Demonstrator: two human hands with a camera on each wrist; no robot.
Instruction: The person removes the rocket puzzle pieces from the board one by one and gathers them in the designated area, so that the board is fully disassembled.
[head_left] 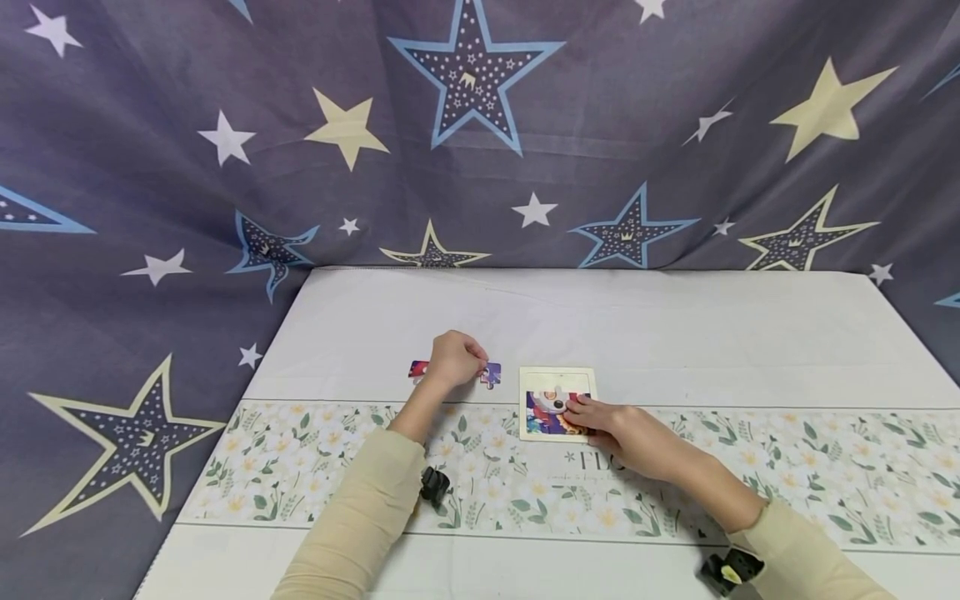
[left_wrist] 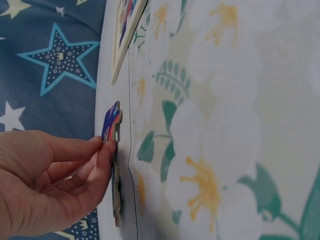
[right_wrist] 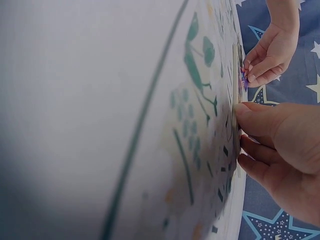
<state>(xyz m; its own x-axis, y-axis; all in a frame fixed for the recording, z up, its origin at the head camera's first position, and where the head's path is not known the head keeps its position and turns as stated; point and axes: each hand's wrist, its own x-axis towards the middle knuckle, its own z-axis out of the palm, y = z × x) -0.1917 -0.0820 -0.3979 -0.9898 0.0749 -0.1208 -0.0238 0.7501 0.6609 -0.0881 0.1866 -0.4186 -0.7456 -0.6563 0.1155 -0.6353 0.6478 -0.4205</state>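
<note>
My left hand (head_left: 454,358) pinches a purple jigsaw piece (head_left: 492,374) between thumb and fingertips, low over the white part of the table. In the left wrist view that piece (left_wrist: 111,120) stands out past the fingertips, its thin edge towards me. More colourful puzzle pieces (head_left: 417,369) lie left of this hand, partly hidden by it. To the right is a cream puzzle tray (head_left: 558,372), its lower part filled with a bright picture and its upper part bare. My right hand (head_left: 626,429) rests with extended fingers on the tray's right side, covering some of the picture.
The table cover (head_left: 675,333) is white with a floral band (head_left: 750,467) across it. Behind and at the left hangs a dark curtain (head_left: 570,108) with stars. Each wrist carries a small black camera (head_left: 435,486) under the beige sleeve.
</note>
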